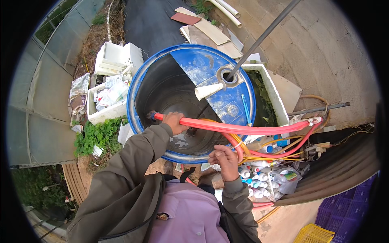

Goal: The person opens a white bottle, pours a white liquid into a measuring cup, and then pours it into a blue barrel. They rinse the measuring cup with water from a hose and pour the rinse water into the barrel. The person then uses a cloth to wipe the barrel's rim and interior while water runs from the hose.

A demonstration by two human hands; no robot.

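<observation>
A red hose crosses over a blue drum whose top is half cut away. My left hand is wrapped round the hose near its dark end fitting, above the drum's opening. Just outside the drum's near rim, my right hand hangs with its fingers loosely curled and no visible object in them. A grey pole stands in the round port of the remaining lid. A white funnel-shaped piece and a blue pen-like stick lie on that lid. Some liquid shows at the drum's bottom.
White foam boxes with bags stand left of the drum. To its right is a foam trough of greenish water. Several white bottles and coiled hoses crowd the near right. Purple crates and a yellow crate sit lower right.
</observation>
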